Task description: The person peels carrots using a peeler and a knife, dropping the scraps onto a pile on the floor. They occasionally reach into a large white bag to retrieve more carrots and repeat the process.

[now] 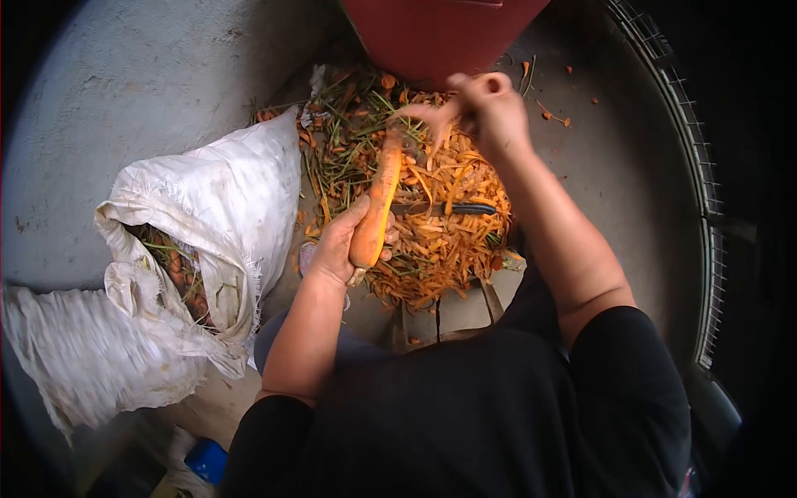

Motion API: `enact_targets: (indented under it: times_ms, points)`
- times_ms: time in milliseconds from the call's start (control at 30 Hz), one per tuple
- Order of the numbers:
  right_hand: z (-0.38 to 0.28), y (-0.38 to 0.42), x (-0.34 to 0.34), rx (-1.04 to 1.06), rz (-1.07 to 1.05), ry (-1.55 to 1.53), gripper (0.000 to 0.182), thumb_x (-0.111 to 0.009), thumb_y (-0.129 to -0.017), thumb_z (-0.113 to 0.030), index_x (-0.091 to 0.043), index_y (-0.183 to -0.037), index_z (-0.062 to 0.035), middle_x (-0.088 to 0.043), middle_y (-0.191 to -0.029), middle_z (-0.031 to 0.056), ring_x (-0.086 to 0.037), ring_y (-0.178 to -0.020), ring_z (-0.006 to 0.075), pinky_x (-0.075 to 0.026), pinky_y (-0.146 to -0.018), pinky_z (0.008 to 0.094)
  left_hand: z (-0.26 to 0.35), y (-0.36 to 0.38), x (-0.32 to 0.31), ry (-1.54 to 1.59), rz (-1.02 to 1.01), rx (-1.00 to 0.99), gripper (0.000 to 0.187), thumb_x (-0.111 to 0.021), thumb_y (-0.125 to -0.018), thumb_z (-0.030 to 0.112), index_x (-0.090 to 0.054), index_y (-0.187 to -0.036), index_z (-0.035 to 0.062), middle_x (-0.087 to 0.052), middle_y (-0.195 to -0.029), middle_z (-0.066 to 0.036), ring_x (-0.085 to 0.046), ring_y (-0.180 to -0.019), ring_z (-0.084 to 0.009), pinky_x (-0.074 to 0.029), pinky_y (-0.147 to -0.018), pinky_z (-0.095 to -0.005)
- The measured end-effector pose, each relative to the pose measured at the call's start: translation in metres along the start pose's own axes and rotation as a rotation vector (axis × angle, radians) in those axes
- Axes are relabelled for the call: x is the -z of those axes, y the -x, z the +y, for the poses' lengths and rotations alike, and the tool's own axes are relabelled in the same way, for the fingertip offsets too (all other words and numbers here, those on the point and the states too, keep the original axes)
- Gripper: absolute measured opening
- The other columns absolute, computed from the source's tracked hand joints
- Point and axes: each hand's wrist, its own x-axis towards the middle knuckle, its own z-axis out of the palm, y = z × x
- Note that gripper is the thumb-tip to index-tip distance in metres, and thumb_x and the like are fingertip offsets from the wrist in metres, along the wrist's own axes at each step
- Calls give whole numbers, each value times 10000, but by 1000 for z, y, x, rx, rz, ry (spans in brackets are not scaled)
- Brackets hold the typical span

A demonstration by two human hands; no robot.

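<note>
My left hand (336, 245) is closed round the thick lower end of a large carrot (383, 195), which points up and away from me. A bright yellow-orange peeled strip runs down its right side, and the rest of the skin looks rough and darker. Near the carrot's far tip, my right hand (490, 116) is smeared by motion, so I cannot make out its fingers or anything in them. Beyond the carrot, a knife with a black handle (473, 209) lies across a heap of orange peelings (440, 257). Part of its blade is hidden behind the carrot.
At left, a white woven sack (216, 166) lies with its mouth folded open, showing carrots and green stalks (170, 257). Cut green tops (349, 149) lie beside the peelings. A red container (440, 41) stands behind the heap. Wire mesh (710, 249) edges the right.
</note>
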Motion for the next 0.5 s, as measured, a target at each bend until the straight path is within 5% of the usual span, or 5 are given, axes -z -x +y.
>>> enact_targets:
  times_ms: [133, 200, 333, 433, 500]
  points:
    - [10, 68, -36, 5, -737, 199, 256, -723, -701, -160, -500, -607, -75, -551, -611, 34, -486, -434, 69, -369, -354, 191, -1, -6, 13, -225, 74, -92, 433, -474, -850, 425, -478, -1066, 50, -542, -910, -107, -558, -755, -185, -471, -542, -264]
    - [11, 68, -36, -175, -766, 156, 219, -705, -713, -124, -503, -650, -67, -556, -604, 42, -499, -436, 79, -370, -355, 184, -2, -4, 14, -251, 91, -72, 442, -488, -837, 415, -485, -1063, 35, -556, -916, -121, -566, -749, -189, -469, -510, -269]
    - [23, 11, -10, -216, -359, -119, 263, -704, -716, -156, -473, -772, -42, -572, -581, 76, -460, -362, 87, -343, -306, 195, -4, 2, 8, -123, 61, 37, 413, -424, -874, 401, -498, -991, 12, -533, -789, -86, -520, -651, -158, -446, -440, -264]
    - [23, -35, 23, 2, 105, 57, 250, -679, -739, -142, -456, -792, -41, -529, -578, 58, -430, -364, 90, -348, -316, 224, 0, 2, 0, -107, -79, 72, 424, -366, -900, 427, -494, -879, 23, -466, -694, -55, -452, -606, -131, -411, -428, -256]
    - [29, -43, 32, 28, 214, -122, 250, -675, -743, -146, -453, -793, -42, -530, -600, 63, -428, -369, 93, -354, -321, 228, 3, 1, 2, -47, -123, 99, 425, -359, -902, 426, -493, -879, 23, -467, -708, -52, -460, -619, -133, -413, -436, -250]
